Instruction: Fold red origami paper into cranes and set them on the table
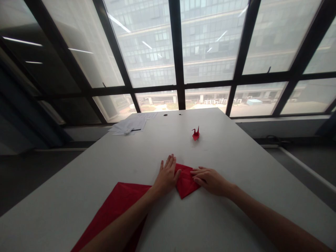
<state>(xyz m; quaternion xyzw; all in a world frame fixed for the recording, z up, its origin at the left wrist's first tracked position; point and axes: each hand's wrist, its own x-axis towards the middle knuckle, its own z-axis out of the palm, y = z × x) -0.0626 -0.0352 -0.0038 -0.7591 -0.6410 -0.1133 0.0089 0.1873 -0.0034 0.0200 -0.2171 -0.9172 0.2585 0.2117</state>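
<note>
A folded piece of red origami paper point(185, 183) lies flat on the white table, one corner pointing toward me. My left hand point(168, 175) rests along its left edge, fingers stretched out and pointing away, thumb on the paper. From the right, my right hand point(208, 179) lies on the paper's right side with its fingers extended over the edge. Part of the paper is covered by both hands. Under my left forearm a larger sheet of red paper point(118, 203) is spread on the table. Farther off stands a finished red paper crane point(195, 134).
Several white printed sheets point(131, 124) lie at the table's far left, with a dark, thin item point(135, 130) on them. Two small holes sit near the far edge of the white table point(223, 150). Large dark-framed windows point(178, 52) rise beyond it.
</note>
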